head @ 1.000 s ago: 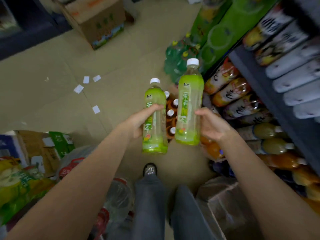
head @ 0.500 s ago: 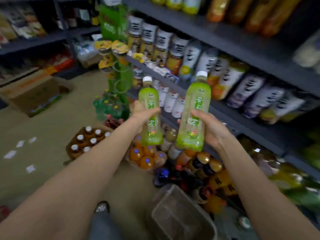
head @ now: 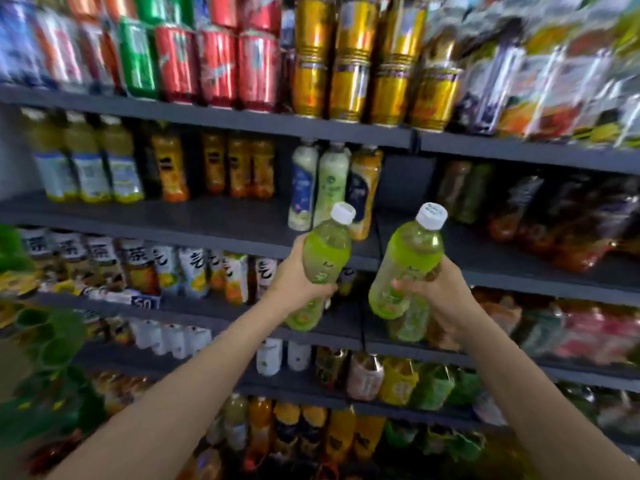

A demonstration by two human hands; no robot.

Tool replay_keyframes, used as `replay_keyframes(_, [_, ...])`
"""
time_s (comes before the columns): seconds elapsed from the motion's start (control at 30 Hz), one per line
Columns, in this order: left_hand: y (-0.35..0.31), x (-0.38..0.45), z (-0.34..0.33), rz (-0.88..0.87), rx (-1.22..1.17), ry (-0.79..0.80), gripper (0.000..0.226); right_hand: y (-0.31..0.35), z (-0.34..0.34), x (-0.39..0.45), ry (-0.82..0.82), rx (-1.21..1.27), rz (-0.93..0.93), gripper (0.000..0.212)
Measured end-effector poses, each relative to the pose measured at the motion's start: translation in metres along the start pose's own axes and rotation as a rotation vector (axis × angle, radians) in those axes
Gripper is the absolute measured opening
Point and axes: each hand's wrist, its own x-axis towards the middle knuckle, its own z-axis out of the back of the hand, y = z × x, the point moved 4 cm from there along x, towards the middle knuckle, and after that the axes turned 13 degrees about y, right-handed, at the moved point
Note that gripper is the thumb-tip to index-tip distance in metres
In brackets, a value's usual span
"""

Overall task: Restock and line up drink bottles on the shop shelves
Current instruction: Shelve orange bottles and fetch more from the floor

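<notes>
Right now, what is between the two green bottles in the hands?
In the head view nothing is held between the left bottle and the right bottle; through the gap only the dark shelf edge behind shows.

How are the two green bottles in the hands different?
The left hand's bottle sits higher against the shelves; the right hand's bottle looks bigger and nearer. The left hand wraps its bottle from the left side; the right hand cups its bottle from below. Both are green, white-capped and tilted.
</notes>
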Motion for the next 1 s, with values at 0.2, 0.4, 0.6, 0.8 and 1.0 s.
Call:
replay_keyframes(0.2, [-0.061, 0.057, -0.036, -0.126, 0.019, 0.088, 0.087, 0.011, 0.089, 0.007, -0.255, -0.014, 0.046, 0.045])
replay_keyframes(0.4, [-0.094, 0.107, -0.096, -0.169, 0.071, 0.203, 0.087, 0.002, 0.172, 0.036, -0.394, -0.106, -0.004, 0.052])
replay_keyframes(0.6, [-0.098, 0.166, -0.152, -0.106, 0.079, 0.068, 0.085, -0.029, 0.243, 0.092, -0.343, -0.015, -0.038, 0.057])
replay_keyframes(0.8, [-0.101, 0.212, -0.192, 0.044, -0.123, -0.166, 0.079, -0.042, 0.259, 0.154, -0.308, -0.278, -0.109, 0.057])
replay_keyframes(1.0, [-0.090, 0.231, -0.198, 0.164, -0.045, -0.123, 0.085, -0.067, 0.263, 0.173, -0.247, -0.383, -0.141, 0.057])
